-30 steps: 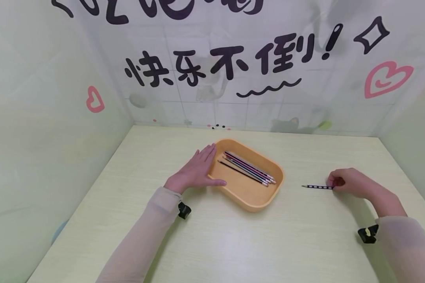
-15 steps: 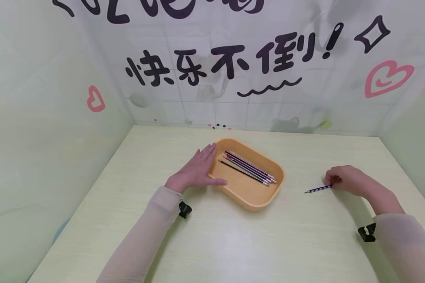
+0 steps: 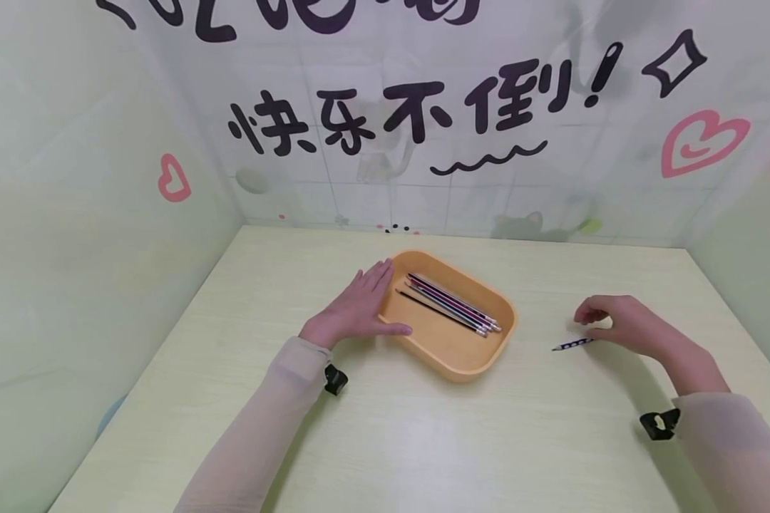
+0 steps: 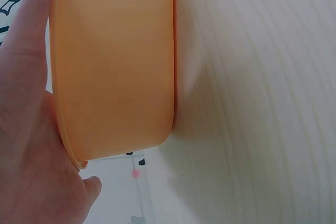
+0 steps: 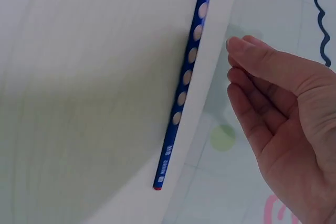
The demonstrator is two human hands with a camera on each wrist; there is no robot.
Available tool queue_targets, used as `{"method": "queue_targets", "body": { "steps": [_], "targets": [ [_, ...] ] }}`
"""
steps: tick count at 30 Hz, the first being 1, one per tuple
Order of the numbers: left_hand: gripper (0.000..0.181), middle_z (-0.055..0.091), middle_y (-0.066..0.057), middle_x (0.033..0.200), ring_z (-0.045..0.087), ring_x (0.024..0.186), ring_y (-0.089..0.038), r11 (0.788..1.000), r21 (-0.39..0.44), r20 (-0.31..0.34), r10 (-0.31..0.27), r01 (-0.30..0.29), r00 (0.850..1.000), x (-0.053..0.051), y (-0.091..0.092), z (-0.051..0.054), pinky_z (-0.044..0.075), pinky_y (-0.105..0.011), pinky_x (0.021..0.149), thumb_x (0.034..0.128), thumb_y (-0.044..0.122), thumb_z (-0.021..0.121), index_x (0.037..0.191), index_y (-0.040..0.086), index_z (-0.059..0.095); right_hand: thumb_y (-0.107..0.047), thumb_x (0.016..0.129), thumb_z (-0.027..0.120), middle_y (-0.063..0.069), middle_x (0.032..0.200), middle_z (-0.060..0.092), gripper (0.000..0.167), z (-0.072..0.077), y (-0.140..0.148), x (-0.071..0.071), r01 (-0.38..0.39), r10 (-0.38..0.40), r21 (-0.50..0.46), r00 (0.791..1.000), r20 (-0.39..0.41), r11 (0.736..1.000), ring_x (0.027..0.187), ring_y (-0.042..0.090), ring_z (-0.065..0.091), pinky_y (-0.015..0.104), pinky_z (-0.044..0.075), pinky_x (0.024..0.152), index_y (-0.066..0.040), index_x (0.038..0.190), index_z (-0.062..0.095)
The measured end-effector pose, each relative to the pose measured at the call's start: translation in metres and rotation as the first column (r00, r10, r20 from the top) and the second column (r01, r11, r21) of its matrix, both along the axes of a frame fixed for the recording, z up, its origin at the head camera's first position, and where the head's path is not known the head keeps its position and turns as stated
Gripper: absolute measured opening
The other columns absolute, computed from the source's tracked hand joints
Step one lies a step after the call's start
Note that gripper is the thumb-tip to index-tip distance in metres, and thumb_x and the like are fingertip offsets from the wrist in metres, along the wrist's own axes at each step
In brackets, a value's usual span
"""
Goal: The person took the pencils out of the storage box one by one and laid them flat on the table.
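My left hand [image 3: 358,305] rests with straight fingers on the left end of an orange plastic basket [image 3: 452,373], its thumb over the near rim. The outer wall of that basket [image 4: 115,66] fills much of the left wrist view. Inside lie several pencils [image 3: 445,303], side by side and slanting down to the right. To the right of the basket, a blue pencil [image 5: 187,72] with a row of pale round hollows lies on the table. My right hand [image 3: 635,324] hovers just above it, fingers loosely bent and holding nothing. In the head view it hides the pencil's rear part.
The pale wooden table [image 3: 423,442] extends around the basket. A printed white sheet [image 3: 334,192] with black lettering stands along its back edge, and plain sheets close off both sides. Each wrist carries a small black device [image 3: 659,425].
My right hand has turned the blue pencil slightly, its tip coming nearer to me, then let go of it and risen a little to the left. The left hand stays on the basket.
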State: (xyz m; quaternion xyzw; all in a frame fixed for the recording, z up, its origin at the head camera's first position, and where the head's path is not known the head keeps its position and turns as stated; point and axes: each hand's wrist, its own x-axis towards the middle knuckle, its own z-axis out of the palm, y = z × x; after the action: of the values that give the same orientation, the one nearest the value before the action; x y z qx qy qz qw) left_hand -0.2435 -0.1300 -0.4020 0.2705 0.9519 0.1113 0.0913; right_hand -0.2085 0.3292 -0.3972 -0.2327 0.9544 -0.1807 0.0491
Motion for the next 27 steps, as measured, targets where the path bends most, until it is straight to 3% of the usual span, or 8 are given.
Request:
{"method": "queue_targets", "body": {
  "steps": [8,18,27],
  "targets": [
    [0.12,-0.005,-0.012,0.169,-0.003,0.158,-0.028,1.0,0.008,0.004,-0.002,0.002,1.0,0.001,0.0,0.002,0.002,-0.049,0.129,0.0833,0.071,0.063,0.159,-0.001,0.002,-0.011,0.08,0.082,-0.001,0.101,0.072,0.026,0.011,-0.021,0.01,-0.035,0.032,-0.053,0.998,-0.048,0.998,0.095,0.022,0.067,0.041,0.057,0.085,-0.01,0.103,0.071],
    [0.121,-0.006,-0.013,0.169,-0.003,0.158,-0.028,1.0,0.015,0.01,-0.002,0.001,1.0,0.003,0.0,0.003,0.002,-0.049,0.129,0.0837,0.07,0.064,0.159,-0.001,0.0,-0.006,0.078,0.083,-0.002,0.105,0.072,0.033,0.027,-0.048,0.019,-0.09,0.082,-0.084,0.992,-0.094,0.992,0.1,0.024,0.067,0.042,0.058,0.087,-0.013,0.107,0.069],
    [0.12,-0.007,-0.012,0.169,-0.004,0.157,-0.029,1.0,-0.004,0.0,-0.001,0.001,1.0,0.002,0.001,0.003,0.002,-0.048,0.129,0.0842,0.071,0.062,0.159,-0.001,0.001,-0.006,0.075,0.085,-0.015,0.102,0.069,0.038,0.032,-0.072,0.023,-0.187,0.161,-0.114,0.965,-0.206,0.976,0.096,0.006,0.066,0.029,0.058,0.083,-0.021,0.105,0.068]
  ]
}}
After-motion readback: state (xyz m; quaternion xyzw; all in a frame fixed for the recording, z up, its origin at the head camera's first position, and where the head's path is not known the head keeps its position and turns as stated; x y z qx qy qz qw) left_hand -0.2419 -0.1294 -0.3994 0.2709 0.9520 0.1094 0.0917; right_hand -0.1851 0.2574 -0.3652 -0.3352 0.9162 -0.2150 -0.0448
